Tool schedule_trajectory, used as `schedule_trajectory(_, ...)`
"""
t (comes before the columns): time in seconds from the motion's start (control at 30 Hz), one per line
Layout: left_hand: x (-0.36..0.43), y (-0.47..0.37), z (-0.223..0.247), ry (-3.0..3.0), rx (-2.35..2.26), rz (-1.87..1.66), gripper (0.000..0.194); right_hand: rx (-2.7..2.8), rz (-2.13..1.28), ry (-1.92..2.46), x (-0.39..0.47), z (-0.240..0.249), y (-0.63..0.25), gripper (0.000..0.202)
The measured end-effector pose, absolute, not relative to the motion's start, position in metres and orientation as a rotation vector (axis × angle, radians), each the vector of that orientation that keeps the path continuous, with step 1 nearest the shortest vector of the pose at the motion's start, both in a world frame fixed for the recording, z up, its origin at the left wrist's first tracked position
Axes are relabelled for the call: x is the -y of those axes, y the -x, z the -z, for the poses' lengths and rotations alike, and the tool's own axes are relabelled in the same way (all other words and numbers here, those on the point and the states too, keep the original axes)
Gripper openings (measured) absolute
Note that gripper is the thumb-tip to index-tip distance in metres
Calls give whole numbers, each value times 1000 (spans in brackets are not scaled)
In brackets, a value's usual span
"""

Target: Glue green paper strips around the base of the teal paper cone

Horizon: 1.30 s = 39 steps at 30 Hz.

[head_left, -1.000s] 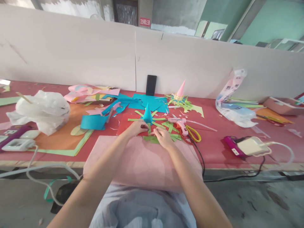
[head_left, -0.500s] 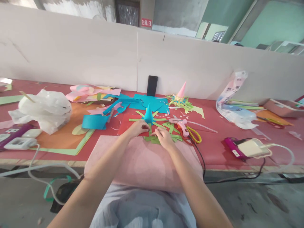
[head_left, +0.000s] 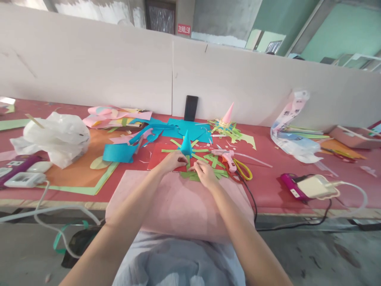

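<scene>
A blue paper cone (head_left: 186, 144) stands upright with green paper strips (head_left: 201, 150) spreading from its base over a red sheet (head_left: 157, 156). Just in front of the cone, my left hand (head_left: 175, 160) has its fingers closed on a green strip that points toward me. My right hand (head_left: 203, 171) is pinched at the same strip's right side, close to the left fingertips; what it grips is too small to make out. Loose green strips (head_left: 193, 175) lie under and beside the right hand.
A pink glue gun (head_left: 228, 158) and yellow-handled scissors (head_left: 243, 170) lie right of my hands. Behind are a pink cone (head_left: 228, 113) and a leaning phone (head_left: 191, 108). A plastic bag (head_left: 61, 135) is at left, a power strip (head_left: 294, 186) at right.
</scene>
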State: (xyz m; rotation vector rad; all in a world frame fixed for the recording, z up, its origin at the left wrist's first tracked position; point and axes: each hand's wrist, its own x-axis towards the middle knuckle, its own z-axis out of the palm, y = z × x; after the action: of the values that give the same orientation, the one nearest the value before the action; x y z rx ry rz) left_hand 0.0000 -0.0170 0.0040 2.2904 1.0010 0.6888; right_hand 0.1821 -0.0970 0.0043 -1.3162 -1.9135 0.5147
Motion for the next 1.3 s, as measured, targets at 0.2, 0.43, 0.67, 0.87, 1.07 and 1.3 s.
schedule_trajectory(0.2, 18, 0, -4, -2268, -1009, -689, 13, 1925, -500, 1326, 97, -6, -181, 53)
schedule_trajectory(0.43, 18, 0, -4, -2265, -996, -694, 15, 1926, -487, 1335, 97, -6, -180, 53)
schedule_trajectory(0.67, 17, -1, -5, -2287, -996, -685, 14, 1927, -478, 1331, 96, -6, -180, 53)
schedule_trajectory(0.87, 17, 0, -5, -2310, -1001, -675, 14, 1918, -496, 1327, 96, -8, -180, 54)
schedule_trajectory(1.07, 16, 0, -4, -2296, -1003, -680, 14, 1874, -557, 1284, 99, -7, -178, 55)
schedule_trajectory(1.3, 16, 0, 2, -2252, -1017, -720, 12, 1429, 23, 1472, 95, -14, -208, 47)
